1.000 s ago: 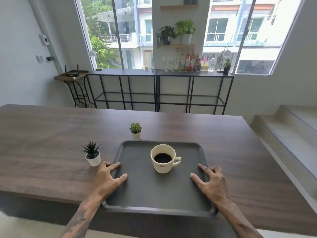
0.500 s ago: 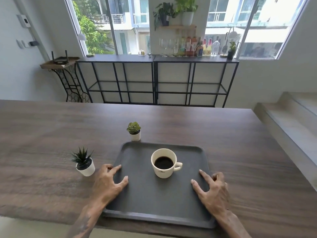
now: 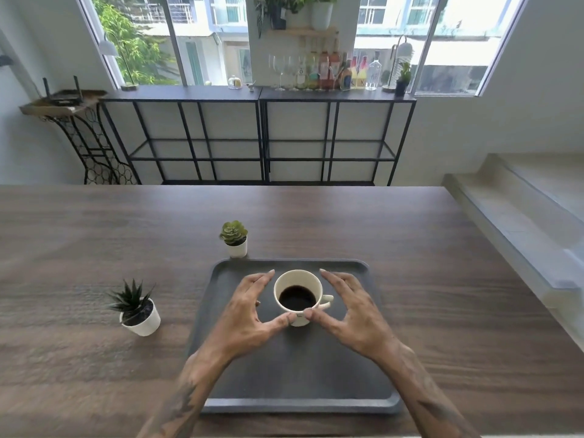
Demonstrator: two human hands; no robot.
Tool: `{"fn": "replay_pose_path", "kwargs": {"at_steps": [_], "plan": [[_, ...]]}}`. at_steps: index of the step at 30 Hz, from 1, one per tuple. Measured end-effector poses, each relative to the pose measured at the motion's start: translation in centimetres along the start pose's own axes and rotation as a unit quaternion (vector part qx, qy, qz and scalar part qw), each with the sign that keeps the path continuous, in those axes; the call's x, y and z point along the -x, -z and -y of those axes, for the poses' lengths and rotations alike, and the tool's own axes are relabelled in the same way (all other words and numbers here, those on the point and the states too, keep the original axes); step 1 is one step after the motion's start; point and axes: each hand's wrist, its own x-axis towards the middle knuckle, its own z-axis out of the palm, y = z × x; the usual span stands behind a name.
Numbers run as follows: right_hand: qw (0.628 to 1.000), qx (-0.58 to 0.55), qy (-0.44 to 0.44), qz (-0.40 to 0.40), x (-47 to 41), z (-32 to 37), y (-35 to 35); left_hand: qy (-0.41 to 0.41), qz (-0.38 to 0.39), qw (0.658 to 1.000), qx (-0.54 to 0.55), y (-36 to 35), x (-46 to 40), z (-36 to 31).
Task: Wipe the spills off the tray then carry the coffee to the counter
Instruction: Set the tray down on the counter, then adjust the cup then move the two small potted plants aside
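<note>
My left hand [image 3: 249, 314] and right hand [image 3: 347, 311] cup wide around the coffee cup [image 3: 298, 297] mid-tray [image 3: 284, 393], thumbs just touching its near wall, so I judge the lift is beginning: close evenly, rise level

Both bare forearms run sleeveless to the bottom edge of the view. The tattooed left forearm [image 3: 177, 403] bears dark, jagged, feather-like inked shapes along its outer side. The tattooed right forearm [image 3: 433, 403] carries fainter dark markings. The bare left hand [image 3: 246, 317] and bare right hand [image 3: 350, 314] show no gloves.
</note>
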Motion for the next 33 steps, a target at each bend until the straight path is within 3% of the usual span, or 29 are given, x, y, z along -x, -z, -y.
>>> {"fn": "replay_pose_path", "kwargs": {"at_steps": [4, 20, 33], "plan": [[0.999, -0.026, 0.003, 0.018, -0.3, -0.3, -1.3, -0.011, 0.046, 0.999, 0.001, -0.5, -1.1, 0.7], [0.997, -0.076, 0.000, -0.015, -0.4, -0.1, -1.7, -0.029, 0.011, 0.996, 0.079, -1.0, -1.3, 1.1], [0.998, -0.060, -0.009, 0.005, -2.7, 0.2, -1.1, -0.014, -0.002, 0.995, 0.099, -0.6, -3.0, 0.8]]}}
